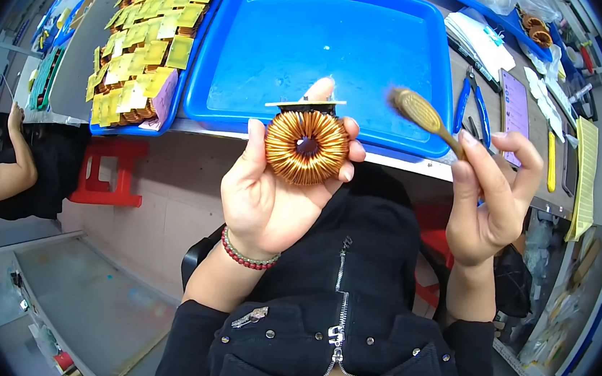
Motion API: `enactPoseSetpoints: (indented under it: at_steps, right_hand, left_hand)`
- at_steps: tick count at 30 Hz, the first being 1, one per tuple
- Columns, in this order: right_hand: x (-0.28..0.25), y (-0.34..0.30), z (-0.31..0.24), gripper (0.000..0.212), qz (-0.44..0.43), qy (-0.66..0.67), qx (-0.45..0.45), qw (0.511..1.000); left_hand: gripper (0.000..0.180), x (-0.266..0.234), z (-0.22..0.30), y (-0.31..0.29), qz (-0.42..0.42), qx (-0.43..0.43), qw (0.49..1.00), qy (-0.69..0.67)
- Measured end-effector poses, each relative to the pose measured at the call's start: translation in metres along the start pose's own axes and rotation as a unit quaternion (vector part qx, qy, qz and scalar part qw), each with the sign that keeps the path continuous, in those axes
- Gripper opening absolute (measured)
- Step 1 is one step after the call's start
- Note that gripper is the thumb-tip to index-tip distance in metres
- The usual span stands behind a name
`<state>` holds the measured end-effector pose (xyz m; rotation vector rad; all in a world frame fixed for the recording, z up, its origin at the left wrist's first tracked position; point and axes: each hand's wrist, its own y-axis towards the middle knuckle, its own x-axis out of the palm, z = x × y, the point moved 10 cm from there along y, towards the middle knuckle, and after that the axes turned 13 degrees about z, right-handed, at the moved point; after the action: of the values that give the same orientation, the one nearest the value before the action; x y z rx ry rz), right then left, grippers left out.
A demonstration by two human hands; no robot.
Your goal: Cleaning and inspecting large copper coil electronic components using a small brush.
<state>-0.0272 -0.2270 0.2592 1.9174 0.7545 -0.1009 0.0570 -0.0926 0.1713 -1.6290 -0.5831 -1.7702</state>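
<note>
A ring-shaped copper-wound coil (291, 159) rests in my left hand (260, 202), with my thumb on one side and my fingers curled round the other. A thin flat board (302, 104) sits edge-on at the coil's far end, and a fingertip shows beyond it. My right hand (492, 192) pinches the handle of a small brush (420, 112) between thumb and fingers. The brush head points to the far left, its dark bristles slightly blurred, apart from the coil. Both hands are raised in front of the table's near edge.
A blue tray (321, 133) lies ahead on the table. To its left, another tray holds rows of coils with yellow boards (144, 50). On the right are blue-handled pliers (463, 102), a purple phone-like slab (514, 107) and a yellow pen-like tool (551, 161). Another person (9, 174) sits far left by a red stool (107, 173).
</note>
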Motion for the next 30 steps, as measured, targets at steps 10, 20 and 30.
enactPoseSetpoints:
  at_steps: [10, 20, 30]
  right_hand:
    - [0.036, -0.027, -0.035, 0.027, -0.167, 0.118, -0.076, 0.976]
    - [-0.016, 0.004, 0.015, 0.022, -0.019, -0.062, -0.004, 0.998]
    - [0.04, 0.013, -0.066, 0.029, -0.082, 0.033, -0.131, 0.987]
  left_hand:
    - [0.052, -0.005, 0.016, -0.007, 0.115, 0.054, 0.992, -0.025]
    - [0.105, 0.051, 0.072, -0.061, 0.104, 0.547, 0.522, 0.646]
    - [0.1, 0.078, 0.064, -0.091, 0.046, 0.636, 0.45, 0.626]
